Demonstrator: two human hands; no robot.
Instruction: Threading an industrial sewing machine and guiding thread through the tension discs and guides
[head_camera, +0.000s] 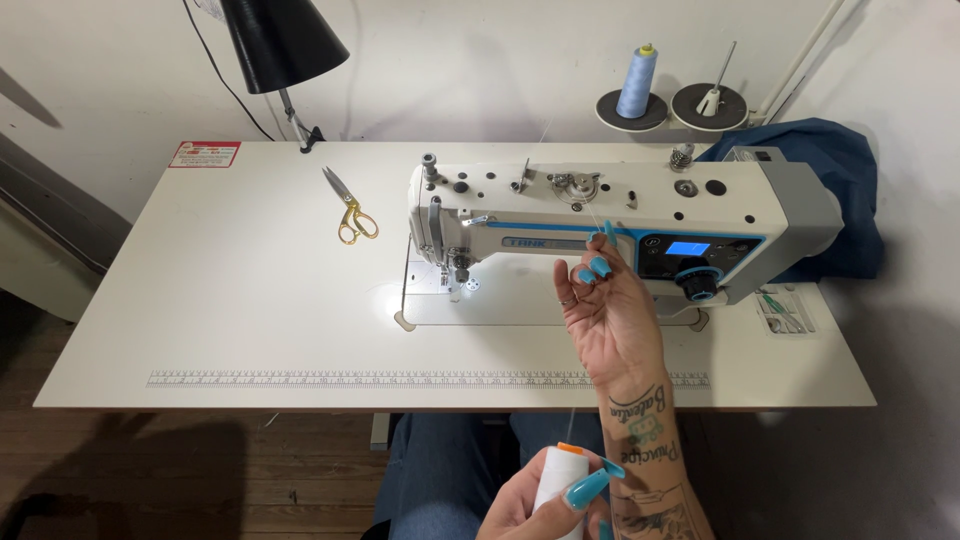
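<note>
White laminate sewing table (230, 290) against a pale wall, dark wooden floor below at the left. From the head camera, looking down.

Left hand (535, 500) low at the bottom edge, partly cut off by the frame; fingers curled closed around a white thread spool with an orange top (557, 478), one long turquoise nail laid across it. Spool base hidden behind the fingers. Right hand (605, 315) raised above the table's front edge, palm turned toward the camera, thumb and fingertips pinched together, other fingers loosely bent. Thin pale thread (570, 425) faintly visible from the spool up toward that pinch, and again from the pinch up across the machine; too fine to follow the whole way, and exact grip on it hard to make out. Tattooed forearm running off the bottom edge.

Behind the right hand: white industrial sewing machine with blue trim (600, 215), part of its bed and blue control dial hidden by the hand. Lit needle area at its left end. Gold-handled scissors (347, 205) well apart at the left. Black cone lamp shade (280, 40) cut off at the top. Light blue thread cone (637, 82) on a round stand at the back, an empty spindle stand just beside it. Dark blue cloth (840, 190) behind the machine's right end. Printed ruler strip (300, 379) along the table's front edge. Denim-clad lap (440, 470) under the table.
</note>
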